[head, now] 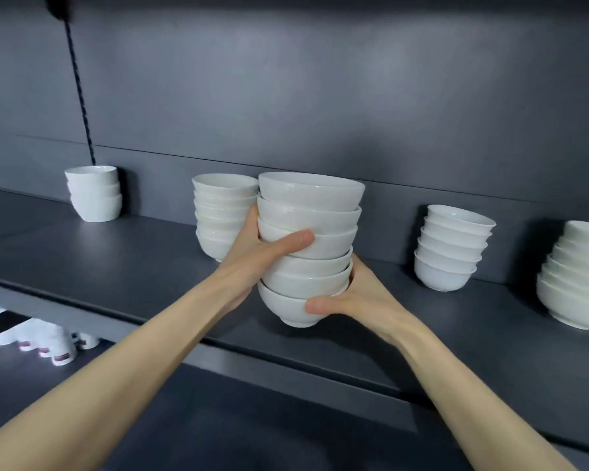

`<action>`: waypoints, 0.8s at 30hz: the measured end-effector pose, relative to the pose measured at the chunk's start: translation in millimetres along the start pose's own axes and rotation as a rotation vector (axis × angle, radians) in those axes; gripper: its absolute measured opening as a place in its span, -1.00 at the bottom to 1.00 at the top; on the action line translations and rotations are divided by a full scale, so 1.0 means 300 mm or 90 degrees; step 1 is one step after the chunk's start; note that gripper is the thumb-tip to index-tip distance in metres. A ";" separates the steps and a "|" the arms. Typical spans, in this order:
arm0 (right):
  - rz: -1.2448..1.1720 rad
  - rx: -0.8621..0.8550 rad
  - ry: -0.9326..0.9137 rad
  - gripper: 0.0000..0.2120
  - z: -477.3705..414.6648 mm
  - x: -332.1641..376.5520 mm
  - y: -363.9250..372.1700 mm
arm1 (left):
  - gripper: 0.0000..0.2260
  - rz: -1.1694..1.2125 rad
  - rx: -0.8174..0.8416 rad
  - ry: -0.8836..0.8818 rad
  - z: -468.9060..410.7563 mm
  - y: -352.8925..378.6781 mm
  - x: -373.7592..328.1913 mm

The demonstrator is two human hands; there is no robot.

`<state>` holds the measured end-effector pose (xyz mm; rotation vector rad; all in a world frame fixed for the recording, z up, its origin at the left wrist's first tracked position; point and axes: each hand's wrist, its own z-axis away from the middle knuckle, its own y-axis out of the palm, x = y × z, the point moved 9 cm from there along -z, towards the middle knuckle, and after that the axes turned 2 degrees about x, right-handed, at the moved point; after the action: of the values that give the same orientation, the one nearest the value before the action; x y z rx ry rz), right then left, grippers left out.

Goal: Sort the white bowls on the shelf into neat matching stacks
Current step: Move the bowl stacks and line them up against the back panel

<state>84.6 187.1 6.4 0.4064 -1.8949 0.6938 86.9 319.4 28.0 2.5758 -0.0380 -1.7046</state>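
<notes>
The left hand (pixel 262 253) wraps the middle of a stack of white bowls (pixel 310 212), thumb laid across the front and fingers curled behind. The right hand (pixel 357 297) cups the bottom bowl, thumb pressed on its front wall. The stack, about 6 bowls, sits between both hands over the front part of the shelf (pixel 150 266). I cannot tell whether its foot touches the board.

The upper 3 bowls lean off line from the lower 3. A quick tilt or a jolt on setting down could likely slide them apart, and glazed ware gives little grip. Just behind the left hand stands a stack of smaller bowls (pixel 225 215), close enough that the fingers could knock it. The shelf's front edge lies right under the hands, so a slip would probably drop bowls off it.

The shelf is dark grey and matte, backed by a dark panel wall. Far left of the left hand stands a short stack of 3 bowls (pixel 94 192) under a black braided cord (pixel 79 79). Right of the right hand stands a stack of 5 small bowls (pixel 453 246), then a wider stack (pixel 578 277) cut by the frame. Below the left forearm sit white cups (pixel 48 345).
</notes>
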 end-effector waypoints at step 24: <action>-0.059 0.189 -0.030 -0.30 -0.691 0.170 1.314 | -0.24 -0.110 -0.232 0.061 0.441 -1.438 -0.309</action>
<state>-10.6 625.0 4.5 0.6988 -1.8073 0.9130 -74.8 750.6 36.9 2.4365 0.4657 -1.4662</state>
